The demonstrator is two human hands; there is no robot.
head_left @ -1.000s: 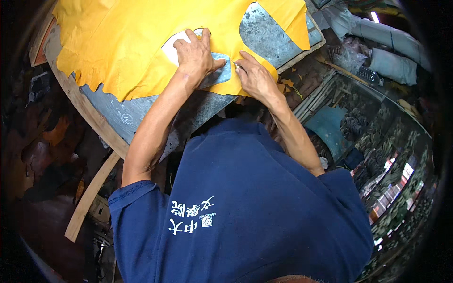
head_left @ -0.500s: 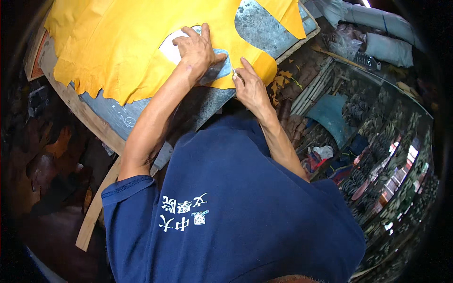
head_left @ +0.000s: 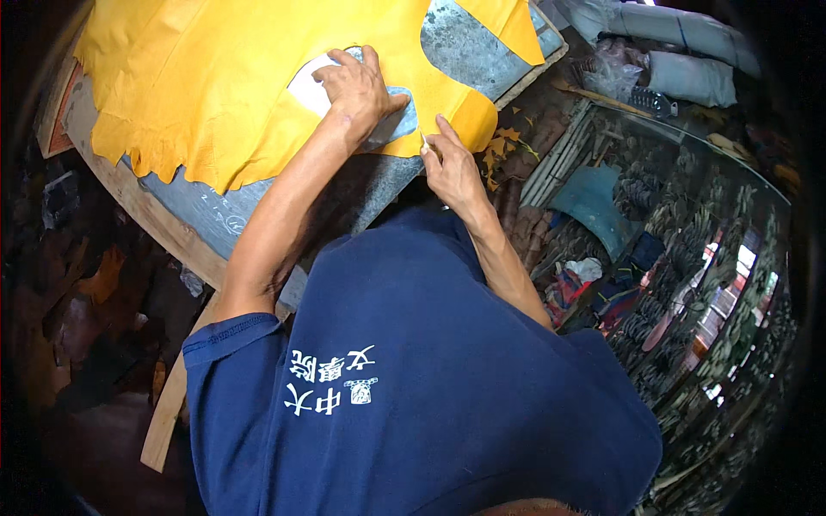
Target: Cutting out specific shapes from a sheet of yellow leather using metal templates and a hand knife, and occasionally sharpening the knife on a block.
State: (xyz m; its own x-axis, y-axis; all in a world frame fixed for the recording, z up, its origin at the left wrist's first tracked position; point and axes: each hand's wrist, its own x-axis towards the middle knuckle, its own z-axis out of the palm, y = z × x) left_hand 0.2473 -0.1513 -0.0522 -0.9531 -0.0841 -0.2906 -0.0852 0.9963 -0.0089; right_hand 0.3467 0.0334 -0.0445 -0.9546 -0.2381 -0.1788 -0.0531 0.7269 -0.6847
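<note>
A sheet of yellow leather drapes over a grey metal-topped board. My left hand lies on it with the fingers spread, pressing down a flat pattern piece that looks white on one side of the hand and blue-grey on the other. Close to the right edge of that piece, my right hand pinches a thin pointed tool, its tip at the leather. Most of the tool is hidden by the fingers, so its exact kind does not show. The right index finger stretches forward over the leather.
Bare grey board shows through a curved gap in the leather. Yellow scraps lie beyond the board's right edge. Farther right, a glass-like surface covers dark bundled items. Wrapped rolls sit at the back right; a wooden strip stands lower left.
My right hand with the pointed tool has moved slightly toward me along the pattern piece's edge. My left hand stays pressed in place. The whole view has shifted a little.
</note>
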